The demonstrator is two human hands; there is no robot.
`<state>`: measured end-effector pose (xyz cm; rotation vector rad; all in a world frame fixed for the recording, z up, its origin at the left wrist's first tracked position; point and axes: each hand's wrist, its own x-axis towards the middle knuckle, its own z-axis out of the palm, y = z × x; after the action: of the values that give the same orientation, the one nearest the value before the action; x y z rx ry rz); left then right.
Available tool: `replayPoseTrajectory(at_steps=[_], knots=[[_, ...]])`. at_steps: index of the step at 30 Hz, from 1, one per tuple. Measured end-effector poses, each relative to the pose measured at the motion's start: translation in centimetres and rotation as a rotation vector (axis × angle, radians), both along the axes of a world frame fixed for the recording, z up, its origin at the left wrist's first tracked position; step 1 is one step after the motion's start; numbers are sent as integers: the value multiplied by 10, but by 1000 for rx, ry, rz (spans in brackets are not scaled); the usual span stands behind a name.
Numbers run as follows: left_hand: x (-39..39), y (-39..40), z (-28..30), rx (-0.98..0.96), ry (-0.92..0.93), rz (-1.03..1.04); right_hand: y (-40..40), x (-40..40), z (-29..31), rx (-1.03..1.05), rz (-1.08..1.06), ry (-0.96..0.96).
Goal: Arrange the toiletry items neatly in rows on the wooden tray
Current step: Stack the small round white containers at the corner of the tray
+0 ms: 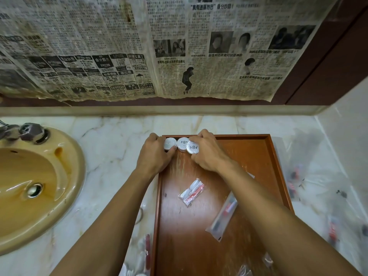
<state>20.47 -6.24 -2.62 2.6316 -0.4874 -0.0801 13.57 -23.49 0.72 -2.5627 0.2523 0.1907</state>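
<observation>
Three round white toiletry pucks [182,144] sit in a row at the wooden tray's [274,156] far left corner; left hand [153,156] grips the leftmost, right hand [207,154] the rightmost.

The rectangular reddish-brown wooden tray [249,156] has a glossy varnished floor, scuffed pale in streaks, and stands on a polished white marble counter [111,156] with grey veins. Three small round white discs [182,144] look matt, while the small sachet [191,192] and long toothbrush sleeve [223,220] are clear shiny plastic. The round ochre basin [29,188] is glossy ceramic with a dull metal tap [29,131], and yellowed, crinkled newspaper [139,46] is matt.
</observation>
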Motion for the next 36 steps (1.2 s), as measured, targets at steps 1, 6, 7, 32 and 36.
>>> replayPoseTrajectory(at_steps=[1, 6, 7, 32, 36], knots=[[1, 0, -1, 7, -4, -15, 0, 3, 0, -4, 5, 2], [5, 2, -4, 29, -19, -54, 3, 18, 1, -46, 37, 20], [6, 3, -4, 32, -22, -57, 3, 20, 1, -55, 42, 23], [3, 5, -6, -13, -22, -15, 10, 32, -13, -19, 49, 6], [4, 4, -7, -15, -21, -10, 11, 30, -16, 5, 35, -20]])
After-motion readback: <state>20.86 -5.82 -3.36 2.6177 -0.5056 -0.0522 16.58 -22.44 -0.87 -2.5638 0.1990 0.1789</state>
